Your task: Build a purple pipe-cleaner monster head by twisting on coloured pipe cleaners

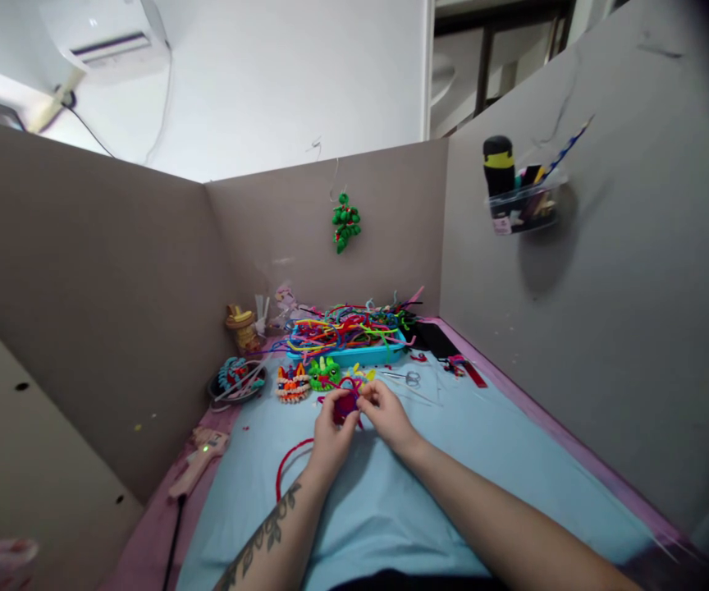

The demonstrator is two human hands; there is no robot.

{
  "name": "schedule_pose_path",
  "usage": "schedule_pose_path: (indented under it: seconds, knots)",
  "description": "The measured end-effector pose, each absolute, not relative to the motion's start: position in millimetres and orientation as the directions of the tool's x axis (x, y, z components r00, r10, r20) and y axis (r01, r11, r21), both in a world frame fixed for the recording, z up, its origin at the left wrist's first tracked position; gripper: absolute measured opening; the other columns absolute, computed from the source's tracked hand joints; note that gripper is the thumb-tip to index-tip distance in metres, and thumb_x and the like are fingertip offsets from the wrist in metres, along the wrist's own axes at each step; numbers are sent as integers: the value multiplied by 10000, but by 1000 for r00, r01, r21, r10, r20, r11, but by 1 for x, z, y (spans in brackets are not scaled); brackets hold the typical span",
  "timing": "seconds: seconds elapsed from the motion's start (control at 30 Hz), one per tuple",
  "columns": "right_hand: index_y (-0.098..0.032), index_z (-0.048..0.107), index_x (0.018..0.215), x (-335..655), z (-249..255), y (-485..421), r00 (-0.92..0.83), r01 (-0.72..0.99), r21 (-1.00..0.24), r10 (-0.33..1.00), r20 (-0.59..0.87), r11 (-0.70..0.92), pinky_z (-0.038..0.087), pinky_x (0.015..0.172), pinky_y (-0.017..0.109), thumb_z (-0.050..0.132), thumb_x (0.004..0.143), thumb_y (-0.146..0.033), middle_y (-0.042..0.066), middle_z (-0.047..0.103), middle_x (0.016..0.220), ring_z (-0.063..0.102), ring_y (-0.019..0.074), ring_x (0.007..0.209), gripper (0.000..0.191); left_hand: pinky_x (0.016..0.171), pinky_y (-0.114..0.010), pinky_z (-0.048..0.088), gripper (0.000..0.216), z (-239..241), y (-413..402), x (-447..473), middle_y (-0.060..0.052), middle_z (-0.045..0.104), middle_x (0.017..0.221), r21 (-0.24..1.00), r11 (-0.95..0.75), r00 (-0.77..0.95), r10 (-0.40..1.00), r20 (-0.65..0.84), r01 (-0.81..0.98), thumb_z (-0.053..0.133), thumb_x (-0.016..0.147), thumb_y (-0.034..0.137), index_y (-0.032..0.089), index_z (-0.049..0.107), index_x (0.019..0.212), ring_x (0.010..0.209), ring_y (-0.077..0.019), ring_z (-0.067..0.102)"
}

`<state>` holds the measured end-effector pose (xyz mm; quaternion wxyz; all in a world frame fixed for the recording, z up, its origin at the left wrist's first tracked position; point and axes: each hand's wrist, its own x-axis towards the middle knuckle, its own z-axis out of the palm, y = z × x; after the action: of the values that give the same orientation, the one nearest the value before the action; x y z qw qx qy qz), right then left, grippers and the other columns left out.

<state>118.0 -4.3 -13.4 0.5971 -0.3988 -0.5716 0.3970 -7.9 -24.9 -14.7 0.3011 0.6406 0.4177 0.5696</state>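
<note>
Two-handed hold on the red-and-purple fuzzy-wire piece [343,407], just below the middle of the frame: pinched around its side by the left hand [331,435], nipped at its upper right by the right hand [386,412]. Could spring loose if let go too soon at either end. Partly hidden, so cannot tell how tightly wound. Looping out to the lower left, a red stem [282,464]: might snag under the left forearm [277,525] if dragged sideways. Watch the green figure [325,373], just beyond; easily nudged by a careless push forward. Scissors [413,378] right of centre, liable to be knocked by a wide right-hand swing. Farther out, lower left, glue gun [193,469] lit green: possibly hot, risky for a straying forearm.
</note>
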Motion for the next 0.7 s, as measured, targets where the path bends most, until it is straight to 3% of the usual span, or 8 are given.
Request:
schedule_pose_path:
  seconds: [0.3, 0.57, 0.7]
  knots:
    - [-207, 416, 718, 118, -10, -8, 29, 57, -922, 922, 386, 384, 388, 588, 243, 498, 669, -186, -51, 446, 619, 464, 126, 593, 97, 801, -322, 453, 311, -12, -28, -7, -61, 604, 1010, 844, -486, 20, 869, 495, 227, 596, 720, 209, 203, 546, 1027, 920, -198, 576]
    - [-181, 539, 746, 124, -9, 2, -157, -74, -924, 910, 383, 376, 430, 635, 256, 478, 631, -152, -17, 561, 666, 536, 137, 645, 132, 837, -338, 443, 346, -18, -19, -10, -70, 586, 1020, 889, -439, -34, 894, 446, 131, 605, 727, 243, 188, 510, 1055, 936, -199, 572]
    - [-171, 583, 686, 125, -6, -2, -165, 90, -872, 871, 463, 480, 422, 707, 276, 458, 606, -95, -4, 591, 689, 538, 150, 706, 167, 838, -339, 444, 360, -23, -14, -12, -76, 589, 1005, 914, -400, -47, 914, 403, 61, 626, 718, 295, 176, 512, 1038, 938, -204, 571]
